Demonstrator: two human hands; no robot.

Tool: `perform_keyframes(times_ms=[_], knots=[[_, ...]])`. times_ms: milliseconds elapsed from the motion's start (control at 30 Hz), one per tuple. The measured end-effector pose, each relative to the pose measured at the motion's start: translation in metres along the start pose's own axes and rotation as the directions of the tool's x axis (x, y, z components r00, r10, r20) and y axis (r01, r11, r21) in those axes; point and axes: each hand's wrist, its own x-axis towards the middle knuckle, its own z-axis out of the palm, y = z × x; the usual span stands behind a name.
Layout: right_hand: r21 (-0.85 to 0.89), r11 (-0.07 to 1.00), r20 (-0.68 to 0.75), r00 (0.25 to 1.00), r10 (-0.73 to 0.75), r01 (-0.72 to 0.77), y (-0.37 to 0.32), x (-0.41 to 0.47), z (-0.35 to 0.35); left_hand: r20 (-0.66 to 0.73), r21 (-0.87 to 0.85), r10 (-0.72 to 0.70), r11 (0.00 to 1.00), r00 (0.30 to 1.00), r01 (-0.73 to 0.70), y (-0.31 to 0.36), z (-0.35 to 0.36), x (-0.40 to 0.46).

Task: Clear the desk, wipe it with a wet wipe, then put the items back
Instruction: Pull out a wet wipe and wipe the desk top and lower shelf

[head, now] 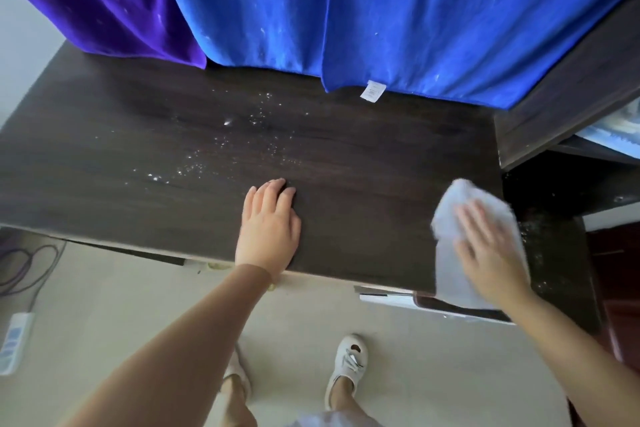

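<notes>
The dark wooden desk [363, 166] fills the middle of the view, with no items standing on it. White specks and crumbs [221, 149] are scattered across its centre and back. My left hand [268, 229] lies flat on the desk near the front edge, fingers together, holding nothing. My right hand [488, 253] presses a white wet wipe [467, 198] flat against the desk's right front corner, fingers spread over it; the hand is blurred.
A blue cloth [398, 17] and a purple cloth [104, 0] hang down over the desk's back edge. A dark shelf unit [568, 90] stands at the right. On the floor lie a power strip [14, 340] and cables [24, 263]. My white shoes [348, 364] are below.
</notes>
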Motion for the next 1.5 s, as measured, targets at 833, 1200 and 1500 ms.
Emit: perform_keyframes(times_ms=[833,1200,1500], knots=[[0.071,0.88,0.006,0.882,0.471,-0.47,-0.227,0.077,0.004,-0.112,-0.081,-0.176,0.983,0.978,0.168,-0.25,-0.091,0.027],[0.194,0.96,0.109,0.968,-0.225,0.201,-0.478,0.133,0.015,-0.151,-0.205,-0.192,0.966,0.97,0.16,-0.255,-0.09,0.028],[0.055,0.956,0.077,0.956,0.285,-0.289,-0.252,0.113,0.001,-0.098,-0.105,-0.192,0.978,0.976,0.182,-0.251,-0.092,0.027]])
